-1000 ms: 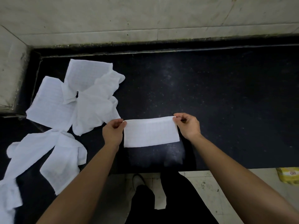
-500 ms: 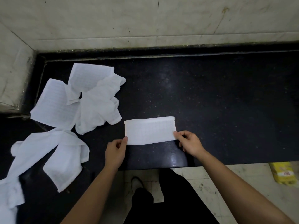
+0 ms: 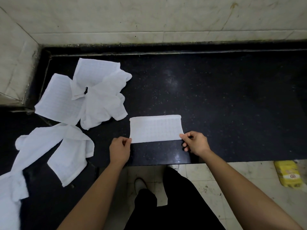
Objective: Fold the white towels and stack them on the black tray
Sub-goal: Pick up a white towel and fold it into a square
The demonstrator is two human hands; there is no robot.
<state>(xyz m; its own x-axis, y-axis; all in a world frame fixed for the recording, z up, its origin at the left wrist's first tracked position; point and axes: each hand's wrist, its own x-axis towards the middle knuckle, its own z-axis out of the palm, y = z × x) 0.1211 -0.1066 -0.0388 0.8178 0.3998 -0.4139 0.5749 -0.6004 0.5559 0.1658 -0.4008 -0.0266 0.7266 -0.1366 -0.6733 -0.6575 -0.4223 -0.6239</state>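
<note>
Pinching folded towel (image 3: 155,128) corners, left hand (image 3: 119,149), right hand (image 3: 196,143)

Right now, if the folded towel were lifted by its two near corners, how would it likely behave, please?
The folded towel would probably sag and unfold: the loose towels beside it lie limp and crumpled. It looks thin, so likely light enough for the left hand and right hand pinching its corners. Pushed, it may slide on the glossy counter.

The folded white rectangular towel (image 3: 155,128) is matt, grid-woven cloth; beneath it the black speckled stone table (image 3: 224,100) looks polished and glossy, behind it pale marble-like wall tiles (image 3: 149,19).
</note>
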